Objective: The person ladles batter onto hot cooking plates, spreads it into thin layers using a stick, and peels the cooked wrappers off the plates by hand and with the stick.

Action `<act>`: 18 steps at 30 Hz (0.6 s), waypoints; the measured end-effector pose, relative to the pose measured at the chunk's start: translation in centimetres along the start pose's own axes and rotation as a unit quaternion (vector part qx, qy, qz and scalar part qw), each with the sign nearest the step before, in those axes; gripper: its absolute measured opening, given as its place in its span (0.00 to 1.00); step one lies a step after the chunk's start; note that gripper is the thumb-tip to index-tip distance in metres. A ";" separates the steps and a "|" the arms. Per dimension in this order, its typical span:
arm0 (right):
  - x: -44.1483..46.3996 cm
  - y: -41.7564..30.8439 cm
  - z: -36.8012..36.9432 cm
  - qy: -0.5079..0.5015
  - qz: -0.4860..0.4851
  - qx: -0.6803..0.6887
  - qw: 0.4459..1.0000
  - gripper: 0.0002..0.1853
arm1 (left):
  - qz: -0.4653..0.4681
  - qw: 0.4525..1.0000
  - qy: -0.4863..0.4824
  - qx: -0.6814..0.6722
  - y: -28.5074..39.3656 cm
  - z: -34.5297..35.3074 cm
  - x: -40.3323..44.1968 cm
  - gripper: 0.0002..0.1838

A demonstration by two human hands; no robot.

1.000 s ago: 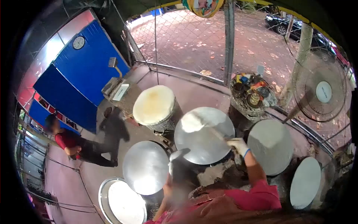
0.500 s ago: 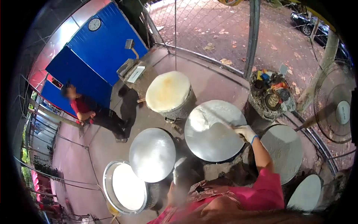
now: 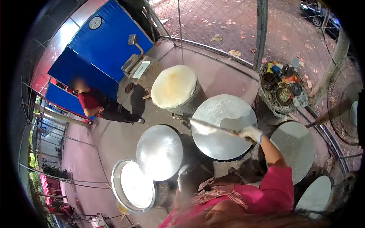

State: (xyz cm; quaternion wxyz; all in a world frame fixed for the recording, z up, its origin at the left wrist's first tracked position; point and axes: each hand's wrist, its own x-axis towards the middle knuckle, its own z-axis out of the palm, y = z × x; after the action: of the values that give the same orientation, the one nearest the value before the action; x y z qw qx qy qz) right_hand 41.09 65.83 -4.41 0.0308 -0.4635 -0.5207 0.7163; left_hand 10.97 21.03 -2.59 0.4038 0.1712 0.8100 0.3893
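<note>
My right hand [image 3: 250,134], in a pale glove with a blue band at the wrist, is closed around a long thin stick [image 3: 218,128]. The stick reaches left across a large round griddle [image 3: 218,148]. White batter [image 3: 224,104] covers much of the griddle's far and left side, thickest near the stick's far end. Bare metal shows along the near side. Lower down, my left hand [image 3: 184,176], also in a pale glove, is beside a smooth silvery round plate [image 3: 159,152]. Blur hides its fingers.
A metal basin of white batter [image 3: 115,186] stands at lower left. Another round griddle [image 3: 175,85] holds a pale sheet. White-coated rounds [image 3: 294,148] lie at right. A cluttered stand [image 3: 283,110], a fan [image 3: 344,102] and a person [image 3: 102,104] are nearby.
My right hand has swept the stick round on the griddle, so it now lies more level. Batter covers more of the middle, and the bare patch has shifted. The view has turned slightly.
</note>
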 end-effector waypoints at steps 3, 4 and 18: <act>-1.8 5.6 -0.5 -0.015 -0.073 0.020 0.997 0.09 | -0.012 1.000 0.002 -0.024 -0.2 -0.2 -0.3 0.28; -2.3 3.9 -1.1 -0.013 -0.085 0.008 0.996 0.08 | -0.017 0.999 0.003 -0.032 -0.3 -0.1 -0.4 0.28; -1.4 2.8 -5.8 -0.042 -0.007 -0.125 0.991 0.08 | -0.069 0.991 0.009 -0.111 -2.8 -0.6 -4.6 0.27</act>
State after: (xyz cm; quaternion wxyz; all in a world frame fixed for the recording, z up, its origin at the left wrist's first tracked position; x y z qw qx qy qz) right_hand 47.18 67.99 -5.85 -0.0441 -0.4292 -0.6106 0.6641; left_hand 13.49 16.19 -2.16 0.4387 0.0655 0.7754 0.4494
